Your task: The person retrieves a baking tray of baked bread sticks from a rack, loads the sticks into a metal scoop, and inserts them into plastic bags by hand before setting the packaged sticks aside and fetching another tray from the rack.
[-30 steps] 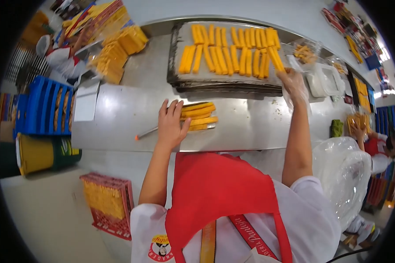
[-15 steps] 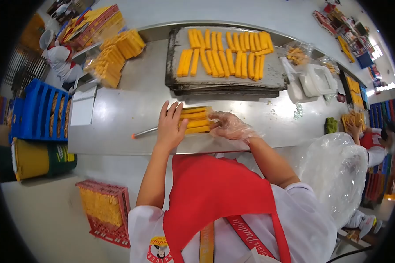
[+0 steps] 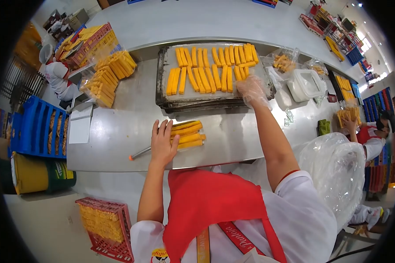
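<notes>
My left hand point(image 3: 163, 144) is bare and lies over the left end of a clear plastic bag of yellow breadsticks point(image 3: 188, 131) on the steel table, gripping it between thumb and fingers. Several sticks show at the bag's right side, their ends uneven. Under the wrist a thin metal rod with an orange tip point(image 3: 140, 153) pokes out to the left. Farther away, my right hand point(image 3: 253, 90) wears a clear plastic glove and closes around breadsticks at the lower right of the dark baking tray point(image 3: 162, 83). Its fingertips are partly hidden. Two rows of breadsticks point(image 3: 204, 79) lie on that tray.
Bagged breadsticks point(image 3: 112, 74) stand at the table's back left, near a notepad point(image 3: 80, 125). To the right are a white plastic container point(image 3: 309, 85), a green cloth point(image 3: 324, 127) and a large clear plastic bag point(image 3: 333, 179). A co-worker point(image 3: 368, 136) handles breadsticks at the far right.
My right hand has left the bag and reached forward and right to the baking tray. My left hand has stayed on the bag. The view has tilted up somewhat.
</notes>
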`<state>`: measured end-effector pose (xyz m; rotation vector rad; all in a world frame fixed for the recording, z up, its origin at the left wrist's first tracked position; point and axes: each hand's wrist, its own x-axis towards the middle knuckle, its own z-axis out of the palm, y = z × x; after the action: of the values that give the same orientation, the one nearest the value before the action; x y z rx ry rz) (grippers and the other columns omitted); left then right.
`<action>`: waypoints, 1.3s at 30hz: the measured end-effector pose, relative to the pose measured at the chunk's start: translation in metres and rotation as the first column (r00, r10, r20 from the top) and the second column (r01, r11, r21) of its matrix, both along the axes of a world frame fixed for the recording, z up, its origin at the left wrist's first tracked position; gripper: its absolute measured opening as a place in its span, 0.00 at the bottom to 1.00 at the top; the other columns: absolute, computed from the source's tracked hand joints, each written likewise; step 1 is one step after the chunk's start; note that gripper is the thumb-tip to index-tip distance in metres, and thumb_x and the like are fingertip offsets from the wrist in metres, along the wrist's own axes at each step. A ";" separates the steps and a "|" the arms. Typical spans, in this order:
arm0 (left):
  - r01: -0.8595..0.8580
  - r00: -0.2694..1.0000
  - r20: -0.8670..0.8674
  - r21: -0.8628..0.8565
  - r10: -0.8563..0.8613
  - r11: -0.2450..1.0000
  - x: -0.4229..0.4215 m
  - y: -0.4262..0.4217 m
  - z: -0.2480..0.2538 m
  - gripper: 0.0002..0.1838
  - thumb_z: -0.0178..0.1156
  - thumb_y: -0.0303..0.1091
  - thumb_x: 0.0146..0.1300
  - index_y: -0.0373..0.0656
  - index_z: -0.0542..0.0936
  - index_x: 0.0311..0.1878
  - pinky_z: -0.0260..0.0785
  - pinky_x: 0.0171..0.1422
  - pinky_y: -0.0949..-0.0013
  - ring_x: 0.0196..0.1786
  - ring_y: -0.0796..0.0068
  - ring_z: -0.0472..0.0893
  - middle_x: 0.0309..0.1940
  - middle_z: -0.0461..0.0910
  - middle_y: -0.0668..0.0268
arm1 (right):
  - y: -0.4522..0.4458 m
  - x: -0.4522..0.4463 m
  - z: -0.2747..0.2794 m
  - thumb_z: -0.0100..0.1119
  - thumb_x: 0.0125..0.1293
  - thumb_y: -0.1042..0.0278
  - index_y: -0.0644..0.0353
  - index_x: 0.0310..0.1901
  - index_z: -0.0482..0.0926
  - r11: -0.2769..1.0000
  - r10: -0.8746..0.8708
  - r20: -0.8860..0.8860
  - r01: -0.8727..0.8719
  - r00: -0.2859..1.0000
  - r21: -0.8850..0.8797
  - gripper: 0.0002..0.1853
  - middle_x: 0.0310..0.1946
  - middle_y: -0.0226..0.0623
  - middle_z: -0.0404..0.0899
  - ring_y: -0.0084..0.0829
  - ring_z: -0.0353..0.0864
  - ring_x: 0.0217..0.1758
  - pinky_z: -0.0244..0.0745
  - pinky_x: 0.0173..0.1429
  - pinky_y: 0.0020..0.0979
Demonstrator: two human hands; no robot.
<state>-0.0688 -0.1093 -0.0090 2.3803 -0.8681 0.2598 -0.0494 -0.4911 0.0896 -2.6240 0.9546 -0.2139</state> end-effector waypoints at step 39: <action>0.040 0.998 -0.040 -0.101 -0.044 0.994 0.005 0.004 -0.006 0.26 0.48 0.46 0.77 0.38 0.73 0.69 0.57 0.78 0.47 0.74 0.39 0.61 0.67 0.72 0.51 | 0.140 -0.079 -0.097 0.73 0.58 0.53 0.64 0.72 0.68 0.448 0.750 0.436 -0.867 0.497 0.218 0.43 0.73 0.52 0.63 0.48 0.63 0.76 0.56 0.80 0.44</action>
<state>-0.0638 -0.1049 -0.0150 2.2641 -0.8637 0.2297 -0.1286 -0.3508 -0.0077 -2.2333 -0.4280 -0.0989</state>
